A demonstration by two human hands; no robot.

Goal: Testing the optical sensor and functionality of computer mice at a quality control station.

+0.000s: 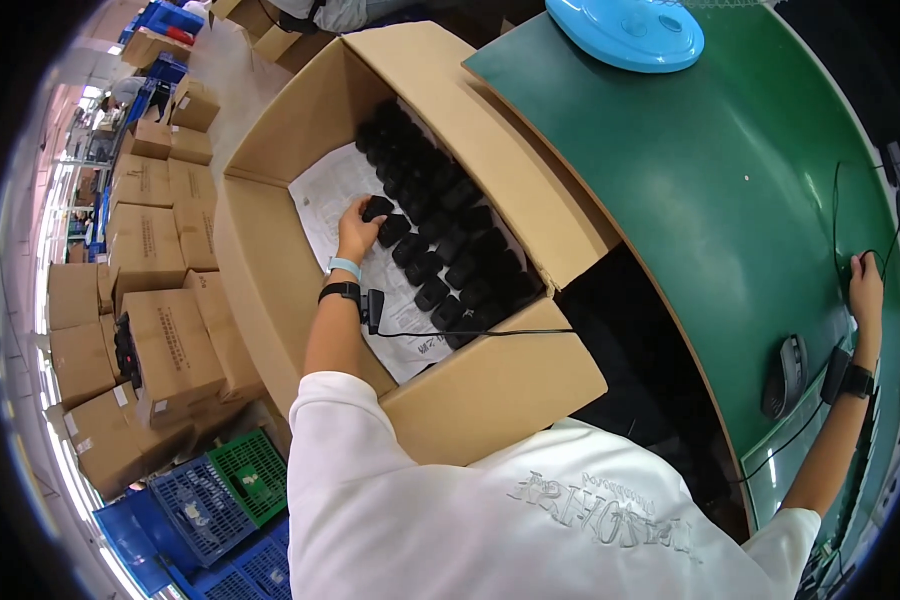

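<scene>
Inside a deep open cardboard box [260,250], my left hand [354,228] reaches in with its fingers closed round a black computer mouse [376,208]. Beside it, rows of similar black mice [423,267] lie on a white printed sheet [315,190]. Far to the right, over the green table [710,200], my right hand [866,290] has its fingers pinched at a thin black cable [837,215]. Another black mouse [787,375] rests on the table nearer to me, left of my right forearm. Both wrists wear black straps with small devices.
A light-blue round plastic lid or basin [630,35] sits at the table's far end. Stacked cardboard cartons [175,345] stand left of the box. Blue crates [195,510] and a green crate [248,475] are at the lower left. A cord crosses the box's near flap [500,385].
</scene>
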